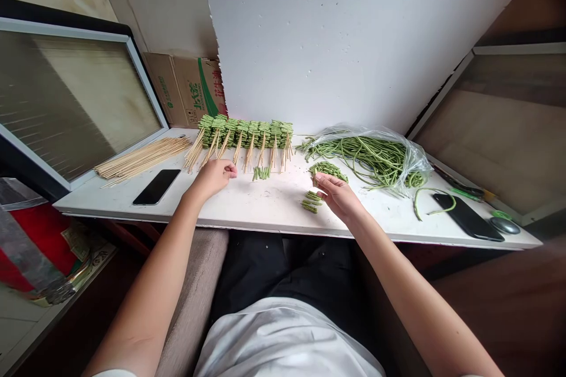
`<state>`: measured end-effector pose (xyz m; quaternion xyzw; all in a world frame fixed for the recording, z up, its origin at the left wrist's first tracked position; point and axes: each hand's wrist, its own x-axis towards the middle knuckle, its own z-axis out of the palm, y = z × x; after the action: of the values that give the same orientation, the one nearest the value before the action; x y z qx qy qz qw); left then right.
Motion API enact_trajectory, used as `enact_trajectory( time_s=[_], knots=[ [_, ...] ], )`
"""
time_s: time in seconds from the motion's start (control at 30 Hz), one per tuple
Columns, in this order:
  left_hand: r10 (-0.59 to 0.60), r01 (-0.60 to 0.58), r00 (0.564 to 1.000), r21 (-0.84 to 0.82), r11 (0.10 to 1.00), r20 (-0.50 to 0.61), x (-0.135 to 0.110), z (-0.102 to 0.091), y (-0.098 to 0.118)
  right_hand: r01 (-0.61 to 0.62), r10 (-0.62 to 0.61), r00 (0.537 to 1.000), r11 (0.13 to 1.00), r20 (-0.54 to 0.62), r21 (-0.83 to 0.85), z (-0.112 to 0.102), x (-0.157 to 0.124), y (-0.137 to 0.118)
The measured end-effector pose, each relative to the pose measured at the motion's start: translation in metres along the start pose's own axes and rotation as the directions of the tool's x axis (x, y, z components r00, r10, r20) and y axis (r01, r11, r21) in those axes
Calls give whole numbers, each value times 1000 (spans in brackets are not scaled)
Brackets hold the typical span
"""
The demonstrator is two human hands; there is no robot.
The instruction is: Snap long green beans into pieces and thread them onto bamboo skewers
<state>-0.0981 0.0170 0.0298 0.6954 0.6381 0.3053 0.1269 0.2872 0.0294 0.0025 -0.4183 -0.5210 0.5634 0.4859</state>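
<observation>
My left hand [216,178] is closed in a pinch on a thin bamboo skewer, hard to see against the white tabletop. In line with those fingers, a short row of cut long bean pieces [261,173] sits side by side on the skewer. My right hand [336,193] has thumb and fingertips together on a piece of cut long bean. Its fingertips are at the front of a heap of cut bean pieces [329,171], partly covering it. Just below lies a smaller group of cut pieces [312,202]. Behind my left hand are several stacked bean skewers [247,132], sticks pointing toward me.
Loose bamboo skewers [141,159] and a phone [156,187] lie left on the white table [265,212]. Whole long beans [367,153] spill from a clear plastic bag [411,159]. Farther right are a dark phone [469,217] and a mouse [504,225]. A white board [349,59] stands behind.
</observation>
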Motion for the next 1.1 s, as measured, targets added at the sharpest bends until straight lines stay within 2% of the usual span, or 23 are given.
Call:
enact_trajectory(
  time_s=[0.2, 0.33, 0.73, 1.1],
  knots=[
    [173, -189, 975, -107, 976, -142, -6, 12, 35, -51, 34, 995, 978, 90, 201, 1, -1, -2],
    [213, -229, 964, -84, 970, -162, -10, 17, 47, -61, 36, 994, 968, 105, 244, 4, -4, -3],
    [269, -287, 944, -74, 955, -191, -11, 28, 51, -103, 62, 988, 945, 138, 311, 14, -9, -2],
    [283, -298, 937, -47, 953, -205, -10, 34, 49, -81, 41, 991, 943, 128, 322, 18, -12, -2]
  ],
)
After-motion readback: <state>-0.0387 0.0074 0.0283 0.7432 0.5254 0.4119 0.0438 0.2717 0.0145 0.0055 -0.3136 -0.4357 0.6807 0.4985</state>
